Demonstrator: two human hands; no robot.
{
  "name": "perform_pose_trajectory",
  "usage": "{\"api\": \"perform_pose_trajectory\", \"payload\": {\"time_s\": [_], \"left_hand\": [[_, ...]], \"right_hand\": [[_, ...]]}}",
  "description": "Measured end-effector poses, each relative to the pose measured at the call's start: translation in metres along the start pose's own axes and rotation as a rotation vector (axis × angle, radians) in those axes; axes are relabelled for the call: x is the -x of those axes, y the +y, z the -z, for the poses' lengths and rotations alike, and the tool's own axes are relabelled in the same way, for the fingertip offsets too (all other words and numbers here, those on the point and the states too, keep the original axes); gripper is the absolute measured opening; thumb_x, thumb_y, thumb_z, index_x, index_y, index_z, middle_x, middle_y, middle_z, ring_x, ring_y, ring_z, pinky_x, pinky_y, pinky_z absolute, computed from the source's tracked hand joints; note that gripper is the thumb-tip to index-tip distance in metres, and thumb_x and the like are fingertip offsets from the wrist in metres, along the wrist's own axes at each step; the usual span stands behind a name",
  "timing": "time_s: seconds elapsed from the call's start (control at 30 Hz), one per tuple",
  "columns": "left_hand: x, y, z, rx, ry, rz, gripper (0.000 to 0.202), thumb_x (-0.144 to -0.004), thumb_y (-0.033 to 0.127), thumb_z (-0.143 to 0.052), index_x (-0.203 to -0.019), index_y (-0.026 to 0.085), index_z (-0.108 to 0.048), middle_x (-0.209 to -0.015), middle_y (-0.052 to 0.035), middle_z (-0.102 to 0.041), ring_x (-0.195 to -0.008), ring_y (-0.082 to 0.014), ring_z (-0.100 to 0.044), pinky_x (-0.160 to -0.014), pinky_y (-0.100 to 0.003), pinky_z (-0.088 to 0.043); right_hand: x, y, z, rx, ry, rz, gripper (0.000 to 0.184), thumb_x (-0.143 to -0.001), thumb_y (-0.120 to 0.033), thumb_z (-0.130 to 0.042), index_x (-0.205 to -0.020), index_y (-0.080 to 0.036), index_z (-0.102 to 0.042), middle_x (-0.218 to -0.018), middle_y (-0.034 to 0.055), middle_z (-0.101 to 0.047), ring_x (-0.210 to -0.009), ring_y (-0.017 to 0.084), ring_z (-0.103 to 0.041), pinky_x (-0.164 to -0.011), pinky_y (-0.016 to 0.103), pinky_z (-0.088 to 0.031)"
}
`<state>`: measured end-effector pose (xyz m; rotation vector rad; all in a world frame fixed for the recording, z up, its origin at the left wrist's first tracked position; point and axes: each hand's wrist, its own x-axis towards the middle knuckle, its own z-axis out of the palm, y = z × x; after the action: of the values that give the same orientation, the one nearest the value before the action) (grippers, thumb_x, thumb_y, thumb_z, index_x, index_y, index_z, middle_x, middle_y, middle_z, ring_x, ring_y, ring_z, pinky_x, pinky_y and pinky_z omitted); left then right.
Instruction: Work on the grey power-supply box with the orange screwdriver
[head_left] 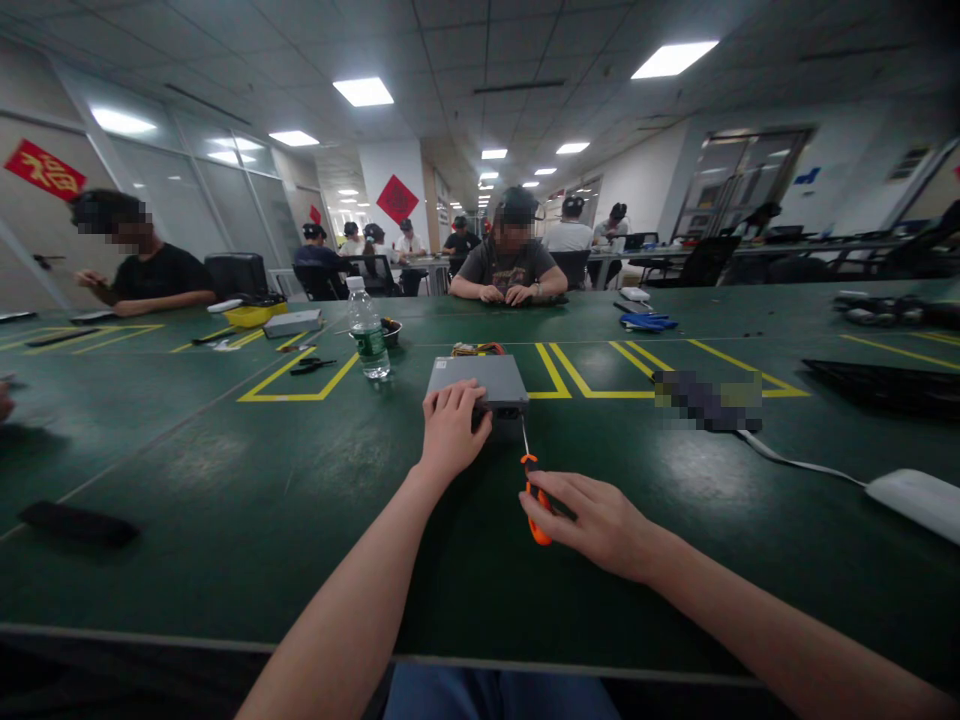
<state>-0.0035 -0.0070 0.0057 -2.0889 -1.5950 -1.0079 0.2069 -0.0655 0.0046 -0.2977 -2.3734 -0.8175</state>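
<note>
A grey metal power supply box (487,378) lies flat on the green table in front of me, with a bundle of coloured wires (478,350) at its far side and a socket on its near face. My left hand (452,420) rests on the box's near left corner, fingers on top and thumb at the front. In my right hand (589,515) is an orange and black screwdriver (538,520), its handle between thumb and fingers. The screwdriver's shaft points away from me, its tip at the near right corner of the box. Whether the tip sits in a screw is too small to tell.
A water bottle (367,335) stands left of the box, before a metal bowl (391,332). Scissors (313,366) lie further left. At right are a dark phone-like object (705,402) with a cable and a white device (919,500). A person (514,260) sits opposite.
</note>
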Motion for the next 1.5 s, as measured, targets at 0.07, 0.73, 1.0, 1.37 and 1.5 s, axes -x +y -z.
{"api": "perform_pose_trajectory", "payload": {"time_s": [0.07, 0.73, 1.0, 1.37, 1.5], "left_hand": [[0.0, 0.0, 0.0, 0.002, 0.002, -0.003, 0.027, -0.081, 0.028, -0.05, -0.108, 0.026, -0.051, -0.124, -0.0034, -0.054, -0.115, -0.0213, -0.044, -0.096, -0.039, -0.027], [0.0, 0.001, 0.0, 0.001, -0.003, 0.009, 0.027, -0.081, 0.029, -0.051, -0.108, 0.026, -0.052, -0.123, -0.0041, -0.054, -0.114, -0.0222, -0.045, -0.096, -0.04, -0.027], [0.0, 0.0, 0.0, -0.003, -0.004, 0.002, 0.026, -0.081, 0.029, -0.05, -0.107, 0.026, -0.051, -0.124, -0.0031, -0.054, -0.115, -0.0212, -0.044, -0.096, -0.039, -0.027], [0.0, -0.001, -0.001, -0.003, 0.004, -0.001, 0.026, -0.081, 0.029, -0.051, -0.107, 0.026, -0.051, -0.124, -0.0027, -0.053, -0.115, -0.021, -0.044, -0.097, -0.039, -0.027], [0.0, -0.001, -0.001, -0.003, 0.003, -0.005, 0.027, -0.081, 0.029, -0.051, -0.107, 0.026, -0.051, -0.124, -0.0028, -0.054, -0.115, -0.0212, -0.045, -0.096, -0.039, -0.027]], "right_hand": [[0.0, 0.002, -0.001, 0.002, 0.004, 0.017, 0.018, -0.083, -0.007, -0.047, -0.097, -0.015, -0.056, -0.092, 0.0098, -0.064, -0.081, 0.015, -0.062, -0.072, 0.026, -0.052], [-0.001, 0.0, 0.0, 0.043, 0.029, -0.112, 0.019, -0.082, -0.03, -0.05, -0.09, -0.015, -0.058, -0.085, 0.0113, -0.06, -0.075, 0.019, -0.057, -0.063, 0.031, -0.047], [-0.002, -0.002, 0.004, 0.143, -0.004, -0.251, 0.007, -0.082, -0.02, -0.054, -0.082, -0.015, -0.06, -0.066, 0.0023, -0.059, -0.057, 0.013, -0.05, -0.054, 0.029, -0.034], [0.004, -0.002, 0.0, 0.047, 0.008, -0.38, 0.008, -0.083, -0.019, -0.053, -0.082, -0.013, -0.058, -0.064, 0.0015, -0.057, -0.052, 0.011, -0.048, -0.05, 0.025, -0.035], [0.007, -0.001, -0.002, 0.033, 0.011, -0.4, 0.008, -0.083, -0.02, -0.053, -0.083, -0.013, -0.058, -0.064, 0.0013, -0.056, -0.051, 0.01, -0.047, -0.05, 0.024, -0.033]]}}
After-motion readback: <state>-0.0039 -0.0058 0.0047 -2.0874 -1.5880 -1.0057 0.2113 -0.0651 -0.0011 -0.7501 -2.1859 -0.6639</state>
